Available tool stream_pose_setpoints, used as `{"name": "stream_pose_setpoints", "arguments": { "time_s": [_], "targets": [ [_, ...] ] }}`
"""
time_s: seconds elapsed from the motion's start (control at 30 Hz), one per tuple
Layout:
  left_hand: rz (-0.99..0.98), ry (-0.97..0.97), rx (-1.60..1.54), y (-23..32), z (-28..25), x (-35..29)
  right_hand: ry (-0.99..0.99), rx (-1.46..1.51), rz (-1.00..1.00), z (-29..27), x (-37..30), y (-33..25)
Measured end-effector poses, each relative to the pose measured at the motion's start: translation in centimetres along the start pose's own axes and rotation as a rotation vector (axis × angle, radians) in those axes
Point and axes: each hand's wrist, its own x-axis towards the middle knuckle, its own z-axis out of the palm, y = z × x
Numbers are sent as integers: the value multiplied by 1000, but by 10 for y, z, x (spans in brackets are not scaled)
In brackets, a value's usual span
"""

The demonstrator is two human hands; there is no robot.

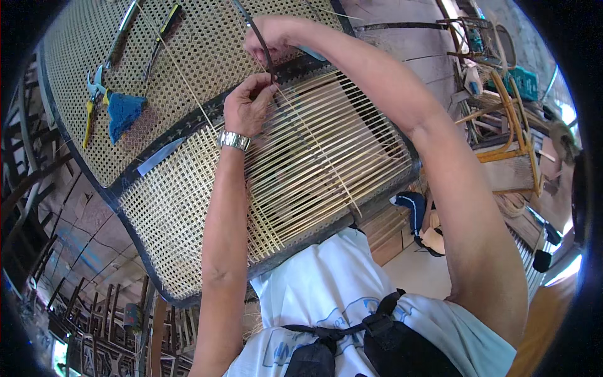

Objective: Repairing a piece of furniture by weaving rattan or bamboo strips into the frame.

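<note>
A dark-framed panel (320, 226) of woven cane lies before me. Its near section has finished mesh on the left and parallel cane strands (314, 125) on the right. My left hand (250, 105), with a metal watch (233, 140) at the wrist, pinches the lower end of a long dark curved strip (262, 45) at the frame's crossbar. A loose cane strand (320, 149) runs from those fingertips toward the near edge. Just beyond, my right hand (267, 36) is closed beside the strip. Its fingertips are partly hidden, so what they hold is unclear.
On the far mesh lie yellow-handled pruning shears (93, 100), a blue cloth (124, 114), a screwdriver-like tool (163, 34) and another slim tool (120, 34). A pale strip (160, 157) rests by the crossbar. Wooden chair frames (512, 125) stand at right, more dark frames (107, 333) lower left.
</note>
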Motion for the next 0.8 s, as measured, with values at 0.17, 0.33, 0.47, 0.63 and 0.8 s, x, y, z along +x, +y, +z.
{"name": "stream_pose_setpoints", "arguments": {
  "time_s": [0.17, 0.33, 0.47, 0.63, 0.8],
  "targets": [
    [48, 36, 77, -3, 6, 1, 1104, 2, -11, -77, 10, -40],
    [50, 108, 166, -12, -6, 1, 1153, 72, -87, -27, -65, -45],
    [191, 193, 306, -20, -15, 6, 495, 209, 99, 107, -135, 3],
    [171, 132, 151, -9, 7, 7, 442, 591, 113, 188, -277, -4],
    [139, 43, 224, -14, 4, 21, 687, 436, 422, 184, -477, 50]
  ]
}}
